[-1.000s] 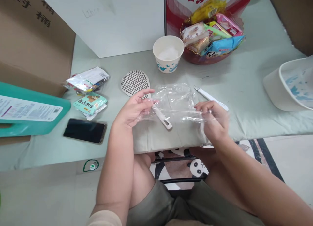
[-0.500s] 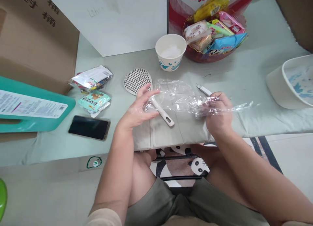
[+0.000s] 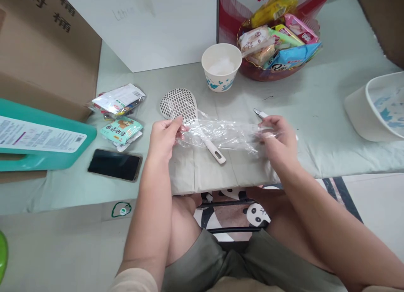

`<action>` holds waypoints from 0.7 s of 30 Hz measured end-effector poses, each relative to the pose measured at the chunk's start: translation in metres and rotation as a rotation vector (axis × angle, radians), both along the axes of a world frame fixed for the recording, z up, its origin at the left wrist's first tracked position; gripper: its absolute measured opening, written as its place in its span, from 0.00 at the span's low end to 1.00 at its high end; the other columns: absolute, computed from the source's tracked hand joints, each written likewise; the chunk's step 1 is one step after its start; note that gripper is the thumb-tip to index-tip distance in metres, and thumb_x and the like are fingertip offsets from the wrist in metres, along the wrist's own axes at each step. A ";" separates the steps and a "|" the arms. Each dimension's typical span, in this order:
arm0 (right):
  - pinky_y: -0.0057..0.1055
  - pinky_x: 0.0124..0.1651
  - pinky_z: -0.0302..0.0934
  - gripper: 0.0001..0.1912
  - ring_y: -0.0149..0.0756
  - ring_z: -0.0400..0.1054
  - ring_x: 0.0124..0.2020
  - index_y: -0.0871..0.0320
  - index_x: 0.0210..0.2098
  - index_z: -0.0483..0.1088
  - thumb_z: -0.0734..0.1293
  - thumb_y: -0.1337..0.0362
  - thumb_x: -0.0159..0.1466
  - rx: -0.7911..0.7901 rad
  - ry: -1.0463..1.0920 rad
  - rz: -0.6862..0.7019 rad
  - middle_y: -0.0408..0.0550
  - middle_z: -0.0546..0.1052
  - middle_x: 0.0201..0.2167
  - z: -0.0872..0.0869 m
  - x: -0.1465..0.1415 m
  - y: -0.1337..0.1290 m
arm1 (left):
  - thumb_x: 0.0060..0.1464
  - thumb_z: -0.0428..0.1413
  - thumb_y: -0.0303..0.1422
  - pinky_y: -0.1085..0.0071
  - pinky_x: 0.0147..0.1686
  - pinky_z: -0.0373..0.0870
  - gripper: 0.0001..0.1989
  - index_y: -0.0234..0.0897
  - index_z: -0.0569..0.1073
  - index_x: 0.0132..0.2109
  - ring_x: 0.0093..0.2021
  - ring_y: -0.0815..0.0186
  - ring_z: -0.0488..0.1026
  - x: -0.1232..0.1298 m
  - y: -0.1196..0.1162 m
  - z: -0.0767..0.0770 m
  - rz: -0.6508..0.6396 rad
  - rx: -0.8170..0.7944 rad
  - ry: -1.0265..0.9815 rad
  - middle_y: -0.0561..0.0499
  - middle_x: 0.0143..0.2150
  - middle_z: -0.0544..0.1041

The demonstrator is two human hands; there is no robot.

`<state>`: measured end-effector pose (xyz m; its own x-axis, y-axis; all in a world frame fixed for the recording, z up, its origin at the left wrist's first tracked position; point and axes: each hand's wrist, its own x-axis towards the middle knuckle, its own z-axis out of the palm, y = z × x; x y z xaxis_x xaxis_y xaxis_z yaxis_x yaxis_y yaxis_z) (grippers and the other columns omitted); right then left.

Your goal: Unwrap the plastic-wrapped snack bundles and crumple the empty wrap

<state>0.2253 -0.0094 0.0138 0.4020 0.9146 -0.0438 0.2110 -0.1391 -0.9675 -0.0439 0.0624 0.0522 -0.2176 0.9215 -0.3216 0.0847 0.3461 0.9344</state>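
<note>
A clear plastic bag [image 3: 225,132] is stretched sideways between my two hands above the table. My left hand [image 3: 166,140] pinches its left end between thumb and fingers. At the other end, my right hand [image 3: 279,140] grips the crumpled film. Under the bag lies a white slotted skimmer [image 3: 179,102], its handle [image 3: 215,152] pointing toward me and partly seen through the plastic. Just beyond my right hand is a utility knife [image 3: 260,113], mostly covered by the fingers.
A paper cup [image 3: 221,69] with something white inside stands behind the skimmer, beside a bowl of wrapped snacks [image 3: 280,69]. Left are a phone [image 3: 115,165], small packets [image 3: 121,131] and a teal jug [image 3: 69,153]. A white bin [image 3: 360,111] stands right.
My left hand has gone from spread fingers to a pinch on the bag's left end. My right hand has shifted its hold, and the bag is now drawn out between both hands.
</note>
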 end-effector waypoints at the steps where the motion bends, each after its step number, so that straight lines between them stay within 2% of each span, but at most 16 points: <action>1: 0.33 0.32 0.63 0.16 0.35 0.71 0.32 0.50 0.46 0.70 0.69 0.66 0.58 0.044 -0.056 0.045 0.46 0.79 0.42 0.000 0.000 -0.001 | 0.57 0.62 0.34 0.80 0.12 0.48 0.19 0.34 0.74 0.19 0.15 0.76 0.65 -0.001 0.000 -0.002 -0.025 0.015 0.024 0.49 0.21 0.77; 3: 0.36 0.36 0.66 0.22 0.38 0.73 0.35 0.51 0.51 0.70 0.71 0.65 0.57 0.114 -0.136 0.130 0.48 0.81 0.44 0.001 -0.001 -0.003 | 0.55 0.62 0.33 0.81 0.13 0.49 0.15 0.34 0.77 0.21 0.17 0.75 0.66 -0.004 -0.001 -0.005 -0.105 0.056 0.050 0.49 0.22 0.77; 4: 0.37 0.37 0.66 0.19 0.39 0.74 0.35 0.51 0.49 0.71 0.71 0.63 0.58 0.130 -0.171 0.163 0.47 0.81 0.40 0.002 -0.001 -0.004 | 0.54 0.63 0.32 0.81 0.13 0.50 0.14 0.34 0.77 0.22 0.17 0.75 0.66 -0.005 -0.001 -0.006 -0.144 0.074 0.052 0.49 0.22 0.78; 6: 0.37 0.36 0.65 0.07 0.38 0.72 0.31 0.53 0.39 0.74 0.70 0.59 0.61 0.125 -0.240 0.207 0.45 0.79 0.31 0.007 -0.004 -0.006 | 0.53 0.63 0.31 0.81 0.14 0.51 0.12 0.35 0.77 0.22 0.19 0.74 0.67 -0.007 -0.002 -0.006 -0.193 0.099 0.045 0.49 0.23 0.78; 7: 0.37 0.35 0.65 0.06 0.38 0.71 0.30 0.53 0.33 0.74 0.68 0.58 0.63 0.121 -0.256 0.220 0.45 0.78 0.27 0.009 -0.005 -0.007 | 0.53 0.63 0.31 0.80 0.15 0.52 0.12 0.35 0.76 0.22 0.19 0.74 0.67 -0.007 -0.003 -0.006 -0.202 0.107 0.035 0.49 0.23 0.78; 9: 0.36 0.34 0.64 0.14 0.36 0.70 0.27 0.53 0.25 0.71 0.65 0.58 0.67 0.131 -0.250 0.226 0.45 0.76 0.24 0.014 -0.006 -0.008 | 0.54 0.62 0.32 0.80 0.17 0.55 0.14 0.35 0.75 0.22 0.20 0.74 0.68 -0.007 -0.005 -0.003 -0.198 0.113 -0.001 0.50 0.23 0.77; 12: 0.37 0.35 0.65 0.20 0.35 0.69 0.26 0.53 0.22 0.68 0.63 0.56 0.70 0.184 -0.201 0.177 0.45 0.73 0.21 0.017 -0.005 -0.009 | 0.58 0.60 0.31 0.80 0.20 0.60 0.16 0.35 0.74 0.22 0.20 0.75 0.68 -0.006 -0.011 0.002 -0.156 0.158 -0.067 0.51 0.22 0.76; 15: 0.34 0.31 0.65 0.16 0.32 0.66 0.22 0.52 0.31 0.71 0.65 0.49 0.69 0.181 -0.048 0.164 0.43 0.73 0.24 0.012 -0.002 -0.009 | 0.64 0.57 0.32 0.78 0.27 0.67 0.20 0.37 0.70 0.22 0.24 0.74 0.72 -0.003 -0.023 0.003 -0.101 0.256 -0.133 0.53 0.21 0.74; 17: 0.32 0.27 0.63 0.16 0.30 0.66 0.22 0.51 0.42 0.71 0.70 0.47 0.64 0.131 0.061 0.245 0.42 0.77 0.30 0.009 -0.001 -0.011 | 0.67 0.55 0.36 0.76 0.33 0.72 0.22 0.39 0.66 0.23 0.26 0.73 0.74 -0.001 -0.035 0.003 -0.055 0.286 -0.175 0.55 0.21 0.72; 19: 0.31 0.25 0.63 0.28 0.31 0.68 0.23 0.49 0.52 0.68 0.77 0.50 0.57 0.063 0.095 0.367 0.43 0.79 0.35 0.007 0.001 -0.016 | 0.69 0.54 0.42 0.74 0.34 0.73 0.23 0.40 0.64 0.25 0.25 0.73 0.74 0.002 -0.050 0.002 0.004 0.281 -0.199 0.57 0.20 0.68; 21: 0.32 0.26 0.64 0.38 0.33 0.70 0.25 0.50 0.58 0.65 0.80 0.56 0.52 -0.019 0.077 0.485 0.43 0.80 0.36 0.009 0.001 -0.026 | 0.68 0.53 0.48 0.74 0.28 0.69 0.23 0.41 0.63 0.28 0.22 0.73 0.71 0.003 -0.068 0.003 0.046 0.305 -0.186 0.59 0.19 0.66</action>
